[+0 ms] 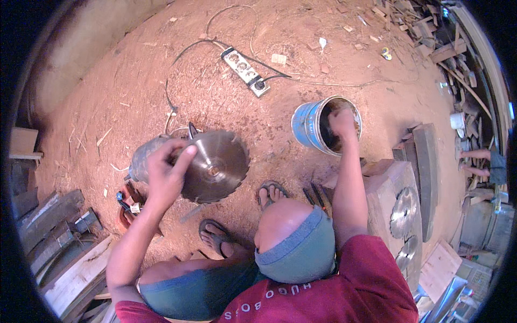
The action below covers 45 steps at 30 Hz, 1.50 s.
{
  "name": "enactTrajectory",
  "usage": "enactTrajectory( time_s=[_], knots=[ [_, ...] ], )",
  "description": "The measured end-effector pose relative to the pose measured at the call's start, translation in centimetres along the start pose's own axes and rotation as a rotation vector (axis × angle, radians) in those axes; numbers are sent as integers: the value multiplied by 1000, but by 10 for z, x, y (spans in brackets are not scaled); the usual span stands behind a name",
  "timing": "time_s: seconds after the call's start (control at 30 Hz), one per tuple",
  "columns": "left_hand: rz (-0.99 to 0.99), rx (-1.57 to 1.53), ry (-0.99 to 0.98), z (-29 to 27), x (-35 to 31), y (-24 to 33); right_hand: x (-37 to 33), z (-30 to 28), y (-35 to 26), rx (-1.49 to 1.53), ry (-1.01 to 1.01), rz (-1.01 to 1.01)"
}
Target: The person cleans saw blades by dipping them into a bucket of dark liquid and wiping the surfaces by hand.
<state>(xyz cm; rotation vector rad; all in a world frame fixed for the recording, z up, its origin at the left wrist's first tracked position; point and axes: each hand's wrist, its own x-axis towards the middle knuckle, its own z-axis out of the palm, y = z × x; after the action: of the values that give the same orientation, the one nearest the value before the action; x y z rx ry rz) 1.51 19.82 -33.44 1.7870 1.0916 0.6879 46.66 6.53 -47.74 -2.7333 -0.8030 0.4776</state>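
Note:
My left hand (168, 168) grips a round, toothed circular saw blade (223, 159) by its left edge, thumb on the face and fingers behind. The blade's face is turned up, brown toward the rim, with a hole at its centre. My right hand (343, 124) reaches into a blue metal bucket (307, 126) that leans on the ground. Its fingers are curled, and what they hold, if anything, is hidden. Just left of the blade lies a grey, rounded machine body (144, 157), partly covered by my left hand.
Two more saw blades, one nearer (407, 253) and one farther (404, 212), lie on a wooden block (379, 185) at right. A power strip (243, 71) with cables lies ahead. Planks (67, 231) are stacked at left; wood scraps (425, 32) pile up far right. Another person's legs (476, 163) show at right.

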Motion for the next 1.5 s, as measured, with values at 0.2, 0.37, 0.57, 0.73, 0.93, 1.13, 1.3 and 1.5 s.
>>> enactTrajectory(
  time_s=[0.2,0.37,0.57,0.73,0.93,1.13,1.3,1.5],
  knots=[
    [90,-37,-270,73,54,34,29,51,61,-322,-327,-163],
    [-1,-112,-432,127,86,32,-8,-11,14,-15,-19,-48],
    [25,-52,-662,205,101,56,-86,-132,-47,741,-440,-127],
    [109,-95,-693,229,107,69,-93,-123,-25,521,-177,-398],
    [179,-133,-606,203,105,108,-109,-107,1,796,67,-374],
    [105,-293,-519,169,110,93,-122,-99,-28,1102,134,-535],
    [-190,-429,-535,118,80,71,-145,-77,-55,1131,49,-620],
    [-288,-452,-385,67,47,17,-165,-37,-94,931,-52,-801]
  ],
)
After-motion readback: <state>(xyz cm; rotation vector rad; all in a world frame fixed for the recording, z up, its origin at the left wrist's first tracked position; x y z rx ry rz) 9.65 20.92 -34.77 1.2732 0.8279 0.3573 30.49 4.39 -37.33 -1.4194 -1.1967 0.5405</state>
